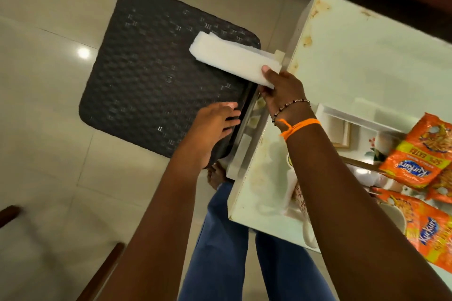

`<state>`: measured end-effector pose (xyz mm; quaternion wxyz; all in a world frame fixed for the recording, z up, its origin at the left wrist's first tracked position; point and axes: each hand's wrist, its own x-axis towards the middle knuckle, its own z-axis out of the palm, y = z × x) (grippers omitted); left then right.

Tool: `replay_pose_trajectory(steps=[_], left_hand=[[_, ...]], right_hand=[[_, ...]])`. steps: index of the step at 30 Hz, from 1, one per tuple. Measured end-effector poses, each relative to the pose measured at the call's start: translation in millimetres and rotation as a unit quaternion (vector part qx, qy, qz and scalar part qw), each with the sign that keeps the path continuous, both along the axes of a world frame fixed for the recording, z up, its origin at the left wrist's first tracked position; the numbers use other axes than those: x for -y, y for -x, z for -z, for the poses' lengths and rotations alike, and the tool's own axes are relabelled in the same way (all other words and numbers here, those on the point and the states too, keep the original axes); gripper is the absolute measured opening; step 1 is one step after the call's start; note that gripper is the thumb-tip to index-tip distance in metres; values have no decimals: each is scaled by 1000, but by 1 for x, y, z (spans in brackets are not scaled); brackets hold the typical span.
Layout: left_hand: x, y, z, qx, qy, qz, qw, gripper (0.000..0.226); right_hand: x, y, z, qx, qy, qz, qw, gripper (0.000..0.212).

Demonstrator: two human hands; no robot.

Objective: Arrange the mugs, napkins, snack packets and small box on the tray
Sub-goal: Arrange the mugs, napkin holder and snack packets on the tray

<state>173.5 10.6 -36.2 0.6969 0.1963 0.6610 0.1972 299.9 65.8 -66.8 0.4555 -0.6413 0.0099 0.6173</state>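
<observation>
A dark woven-pattern tray (151, 73) hangs over the floor, just left of the white table (354, 44). My left hand (215, 124) grips the tray's near right rim. My right hand (281, 90) pinches a folded stack of white napkins (232, 56) and holds it over the tray's far right corner. On the table to the right lie orange snack packets (420, 154), with another packet (425, 227) nearer me. A white small box (340, 127) stands behind them. A floral mug (379, 151) is partly hidden by the packets, and my right arm covers most of another mug (302, 203).
The table's stained left edge (259, 178) runs close along the tray. Pale glossy floor tiles (49, 105) surround the tray. Dark wooden furniture parts (102, 273) show at the lower left. My legs in blue trousers (220, 252) are below.
</observation>
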Motion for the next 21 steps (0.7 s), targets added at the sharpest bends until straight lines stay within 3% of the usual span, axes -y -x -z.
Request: replay_pose_trajectory(steps=[5, 7, 11, 15, 21], left_hand=[[-4, -14, -3, 177, 8, -187, 966, 36], [-3, -22, -2, 179, -26, -207, 961, 41], [7, -47, -2, 90, -87, -45, 991, 40], [29, -84, -4, 12, -130, 118, 984, 40], [65, -129, -7, -67, -198, 196, 958, 23]], right_hand=[[39, -40, -25, -87, -51, -69, 993, 18], [60, -66, -35, -56, -53, -120, 990, 21], [100, -119, -50, 45, -40, -164, 985, 37], [133, -164, -64, 162, -64, -196, 965, 34], [166, -203, -70, 424, -82, -328, 840, 23]])
